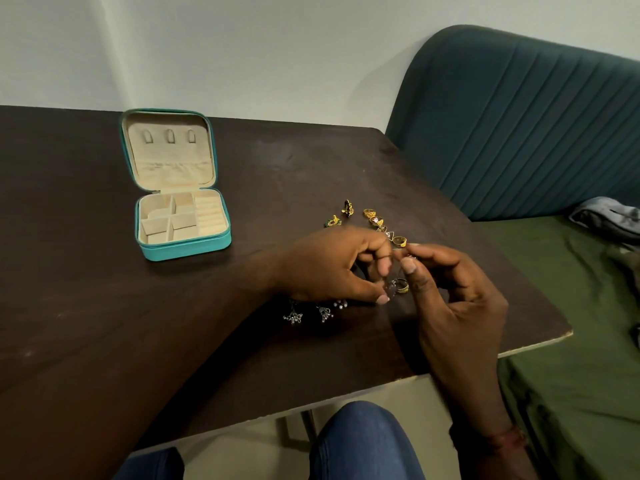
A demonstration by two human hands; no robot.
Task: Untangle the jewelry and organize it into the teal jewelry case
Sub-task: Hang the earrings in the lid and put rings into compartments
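**Surfaces as I read them from my station**

I see a table (104, 271) of dark wood, matt and scuffed pale in patches. The teal jewelry case (187, 249) has a smooth, leather-like shell (it could be plastic, I can't tell) and a soft, velvety beige lining (173, 168). The jewelry (400, 241) is metal: gold rings (370, 213) gleam, silver clusters (292, 317) look duller. The chair (519, 133) is ribbed teal cloth, the cover (571, 375) beside it matt green fabric.

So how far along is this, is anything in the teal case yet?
Barely begun. The open teal case shows only empty-looking beige compartments. The left hand and right hand pinch a small tangled metal piece between them. Gold rings and silver beaded clusters lie loose on the dark wooden table, not yet sorted.
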